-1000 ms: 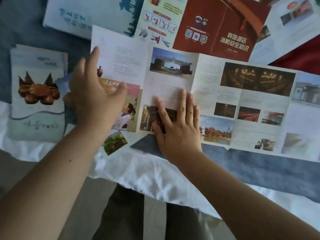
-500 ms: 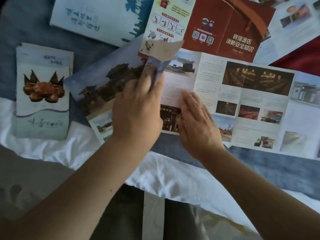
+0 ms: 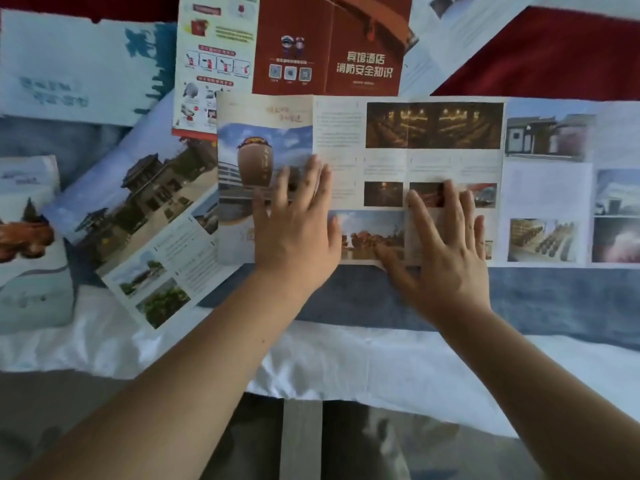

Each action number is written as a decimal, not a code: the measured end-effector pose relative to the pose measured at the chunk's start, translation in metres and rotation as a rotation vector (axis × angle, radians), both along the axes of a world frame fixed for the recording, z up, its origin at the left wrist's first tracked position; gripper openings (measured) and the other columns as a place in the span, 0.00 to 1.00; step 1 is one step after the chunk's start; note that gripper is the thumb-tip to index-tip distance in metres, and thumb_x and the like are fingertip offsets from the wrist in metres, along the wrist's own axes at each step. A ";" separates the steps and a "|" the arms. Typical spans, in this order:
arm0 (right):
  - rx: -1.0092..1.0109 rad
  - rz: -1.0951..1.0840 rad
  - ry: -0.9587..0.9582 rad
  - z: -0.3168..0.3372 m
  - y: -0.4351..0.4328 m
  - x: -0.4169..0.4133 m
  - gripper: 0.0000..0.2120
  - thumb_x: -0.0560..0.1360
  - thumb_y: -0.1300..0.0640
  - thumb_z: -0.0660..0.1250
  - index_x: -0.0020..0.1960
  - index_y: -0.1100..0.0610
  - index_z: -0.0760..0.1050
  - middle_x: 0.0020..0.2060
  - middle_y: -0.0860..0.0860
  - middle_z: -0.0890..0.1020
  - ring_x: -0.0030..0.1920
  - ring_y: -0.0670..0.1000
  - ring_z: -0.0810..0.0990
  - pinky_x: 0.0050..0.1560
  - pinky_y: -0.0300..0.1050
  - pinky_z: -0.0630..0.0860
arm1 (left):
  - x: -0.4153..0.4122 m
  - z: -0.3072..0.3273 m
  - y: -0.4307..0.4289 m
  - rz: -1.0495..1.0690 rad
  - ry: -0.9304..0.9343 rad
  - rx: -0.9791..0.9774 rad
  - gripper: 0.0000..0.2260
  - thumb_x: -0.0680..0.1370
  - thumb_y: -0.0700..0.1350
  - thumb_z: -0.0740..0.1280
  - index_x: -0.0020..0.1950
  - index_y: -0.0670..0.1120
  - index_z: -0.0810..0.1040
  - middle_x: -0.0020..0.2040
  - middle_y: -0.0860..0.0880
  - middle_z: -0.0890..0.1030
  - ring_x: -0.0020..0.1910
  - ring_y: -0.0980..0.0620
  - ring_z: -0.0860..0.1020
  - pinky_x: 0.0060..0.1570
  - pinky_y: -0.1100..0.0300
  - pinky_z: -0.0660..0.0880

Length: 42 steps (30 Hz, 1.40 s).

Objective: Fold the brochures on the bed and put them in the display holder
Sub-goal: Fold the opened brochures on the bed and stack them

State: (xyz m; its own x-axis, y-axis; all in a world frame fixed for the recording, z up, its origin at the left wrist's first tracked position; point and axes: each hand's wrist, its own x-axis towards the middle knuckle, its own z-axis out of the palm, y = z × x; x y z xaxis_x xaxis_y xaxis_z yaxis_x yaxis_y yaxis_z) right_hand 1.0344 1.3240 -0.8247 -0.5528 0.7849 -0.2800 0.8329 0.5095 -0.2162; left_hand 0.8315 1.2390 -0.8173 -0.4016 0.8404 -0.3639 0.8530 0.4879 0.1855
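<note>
— Folding's begun, then?
— Yes. Half a second ago the left hand [image 3: 294, 233] was lifting the end panel [image 3: 256, 147]. Now it lies flat over the brochure [image 3: 433, 161], cover side up. One fold done, several left, I'd judge.
— Hands?
— Both spread flat, fingers straight, gripping nothing. The left is on the end panel and the right hand [image 3: 446, 258] presses the middle.
— Which way does it lie?
— It's on the bed [image 3: 554, 296], its long axis running left to right along the near edge, folded end to the left.
</note>
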 end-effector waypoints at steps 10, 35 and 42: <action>0.016 0.016 0.019 -0.022 0.000 0.022 0.38 0.79 0.27 0.48 0.83 0.41 0.40 0.83 0.55 0.40 0.82 0.57 0.38 0.81 0.63 0.45 | -0.002 -0.041 -0.012 -0.120 0.135 0.162 0.30 0.84 0.64 0.48 0.85 0.54 0.50 0.85 0.50 0.49 0.84 0.44 0.47 0.79 0.36 0.48; 0.002 0.278 0.052 -0.022 -0.071 -0.084 0.34 0.82 0.33 0.49 0.84 0.43 0.45 0.83 0.57 0.41 0.83 0.59 0.40 0.81 0.60 0.43 | -0.159 -0.023 -0.162 0.199 0.099 0.177 0.38 0.83 0.65 0.54 0.84 0.51 0.39 0.85 0.43 0.44 0.84 0.43 0.44 0.81 0.40 0.48; 0.047 0.275 0.045 -0.030 -0.073 -0.086 0.34 0.82 0.33 0.48 0.84 0.43 0.44 0.83 0.58 0.41 0.83 0.59 0.41 0.81 0.59 0.42 | -0.155 -0.019 -0.164 0.552 -0.106 0.352 0.30 0.85 0.58 0.58 0.84 0.52 0.53 0.85 0.49 0.49 0.83 0.52 0.48 0.82 0.49 0.52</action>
